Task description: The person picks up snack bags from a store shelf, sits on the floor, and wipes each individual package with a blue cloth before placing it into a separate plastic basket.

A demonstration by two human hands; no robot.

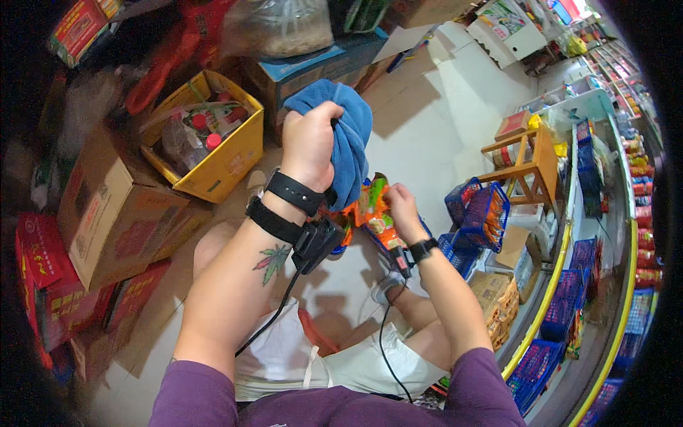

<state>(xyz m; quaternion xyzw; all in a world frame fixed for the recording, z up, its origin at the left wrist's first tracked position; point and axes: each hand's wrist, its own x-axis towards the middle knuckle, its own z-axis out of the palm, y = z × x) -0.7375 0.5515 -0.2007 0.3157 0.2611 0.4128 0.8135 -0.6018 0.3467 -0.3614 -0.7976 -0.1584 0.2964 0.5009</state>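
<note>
A bunched blue cloth (pixel 349 128) is gripped in my left hand (pixel 309 144), raised in front of me with the thumb over the fabric. Lower and to the right, the fingers of my right hand (pixel 404 211) are curled at the edge of orange snack packets (pixel 378 221). These packets, some with green parts, lie in a blue basket (pixel 378 243) near the floor between my legs. Whether my right fingers pinch a packet is unclear. Both wrists wear black straps with small cabled devices.
On the left stand a yellow carton (pixel 229 165) of bottles and a brown cardboard box (pixel 114 203). Blue plastic baskets (pixel 483 219) and a wooden stool (pixel 528 171) are on the right, beside a curved shelf with a yellow edge (pixel 539 320). A bag-topped box (pixel 320 66) stands ahead.
</note>
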